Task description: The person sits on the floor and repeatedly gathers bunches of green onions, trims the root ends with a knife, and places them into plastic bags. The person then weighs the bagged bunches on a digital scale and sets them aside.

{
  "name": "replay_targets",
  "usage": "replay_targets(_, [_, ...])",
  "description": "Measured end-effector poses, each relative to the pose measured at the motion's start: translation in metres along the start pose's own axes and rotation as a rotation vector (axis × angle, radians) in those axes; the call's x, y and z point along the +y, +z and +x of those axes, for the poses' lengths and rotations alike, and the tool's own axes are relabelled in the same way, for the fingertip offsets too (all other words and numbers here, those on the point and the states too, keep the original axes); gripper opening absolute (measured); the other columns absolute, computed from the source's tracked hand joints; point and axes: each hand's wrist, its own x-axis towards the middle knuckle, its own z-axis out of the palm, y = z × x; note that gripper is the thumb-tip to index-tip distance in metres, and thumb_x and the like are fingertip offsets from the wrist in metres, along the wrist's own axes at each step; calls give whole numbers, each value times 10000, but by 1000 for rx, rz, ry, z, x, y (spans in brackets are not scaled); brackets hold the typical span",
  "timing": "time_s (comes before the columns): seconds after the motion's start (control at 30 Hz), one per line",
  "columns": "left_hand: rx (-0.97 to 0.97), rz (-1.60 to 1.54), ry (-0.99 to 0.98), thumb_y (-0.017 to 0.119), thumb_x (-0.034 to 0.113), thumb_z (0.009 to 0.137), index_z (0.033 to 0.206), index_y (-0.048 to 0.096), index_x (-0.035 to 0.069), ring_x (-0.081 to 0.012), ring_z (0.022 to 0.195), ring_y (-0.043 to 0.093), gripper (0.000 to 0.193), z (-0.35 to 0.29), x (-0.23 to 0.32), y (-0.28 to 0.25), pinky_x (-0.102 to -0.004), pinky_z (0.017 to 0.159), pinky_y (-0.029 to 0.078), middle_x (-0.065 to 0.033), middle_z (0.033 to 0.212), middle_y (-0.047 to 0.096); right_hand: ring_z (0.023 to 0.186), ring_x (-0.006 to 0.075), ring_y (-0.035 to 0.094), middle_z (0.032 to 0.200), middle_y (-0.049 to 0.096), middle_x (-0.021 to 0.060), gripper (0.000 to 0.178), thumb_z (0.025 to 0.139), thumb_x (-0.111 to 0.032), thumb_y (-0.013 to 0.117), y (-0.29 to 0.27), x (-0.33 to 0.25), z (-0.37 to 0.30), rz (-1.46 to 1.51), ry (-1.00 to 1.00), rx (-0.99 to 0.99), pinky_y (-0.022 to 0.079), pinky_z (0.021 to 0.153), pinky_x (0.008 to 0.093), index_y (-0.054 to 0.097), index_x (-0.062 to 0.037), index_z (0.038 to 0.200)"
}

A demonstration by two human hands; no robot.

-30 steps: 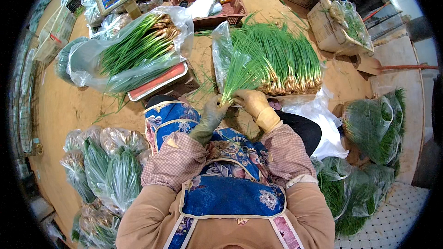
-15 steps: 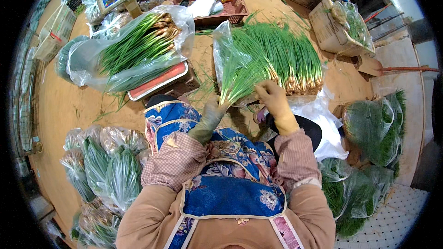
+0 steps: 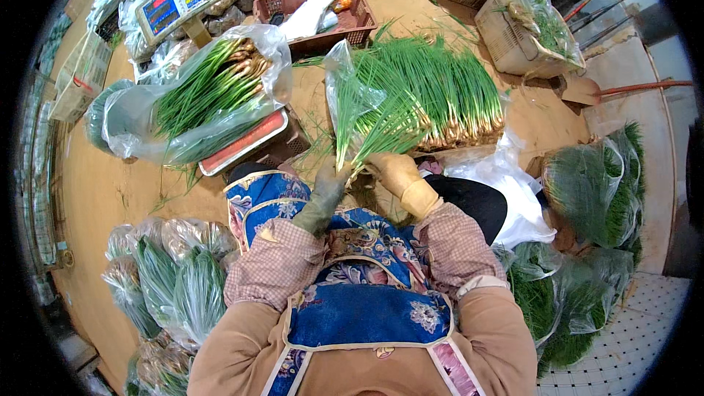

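Observation:
In front of my lap, my gloved left hand (image 3: pixel 328 189) is closed around the lower stems of a small bunch of spring onions (image 3: pixel 386 133). Its green leaves fan upward in two parts. My gloved right hand (image 3: pixel 396 176) is beside it, fingers bent in on the pale stem ends; the fingertips are partly hidden. Just beyond lies a thick row of spring onions (image 3: pixel 440 88), roots toward me. A clear plastic bag (image 3: pixel 337 66) stands at the row's left end. Farther left, an open plastic bag (image 3: pixel 130 121) of spring onions rests on a red-topped scale (image 3: pixel 249 141).
The scale's display (image 3: pixel 178 1) rises at the far left. A brown crate (image 3: pixel 359 11) sits behind the row, and a pale basket (image 3: pixel 528 48) is at far right. Bagged greens lie on the left (image 3: pixel 176 279) and right (image 3: pixel 594 191), with white plastic (image 3: pixel 517 205) near my right knee.
My right hand has come down and left from the leaves to the stem ends, close to my left hand. The bunch now spreads into two parts. The whole view has shifted slightly.

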Motion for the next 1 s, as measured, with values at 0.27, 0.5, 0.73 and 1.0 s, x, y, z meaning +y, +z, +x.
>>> replay_targets(0.27, [-214,-376,-107,603,153,772,915,524,-26,-112,651,538,242,-2,5,-6,-224,562,434,-86,792,588,688,305,579,702,574,119,82,716,-118,505,-15,3,7,-206,-28,59,447,560,410,554,-114,781])
replay_targets(0.5, [-201,-482,-115,622,150,758,904,526,-36,-92,561,503,255,-3,10,-5,-179,491,401,-103,786,593,700,315,584,765,600,156,138,753,-146,520,-25,25,-39,113,237,107,461,587,369,597,-96,856])
replay_targets(0.73, [-179,-472,-109,634,139,740,814,514,-8,-79,506,458,203,-4,9,-9,-177,429,358,-53,666,534,708,341,575,793,605,161,189,751,-184,568,-10,20,-27,414,256,-1,456,621,380,595,-37,867])
replay_targets(1.0, [-158,-384,-75,608,85,744,808,509,17,-79,490,449,136,-5,14,-7,-186,426,360,-35,658,517,729,170,588,819,634,71,315,781,-119,548,-43,26,29,883,452,423,444,641,305,514,-57,1088])
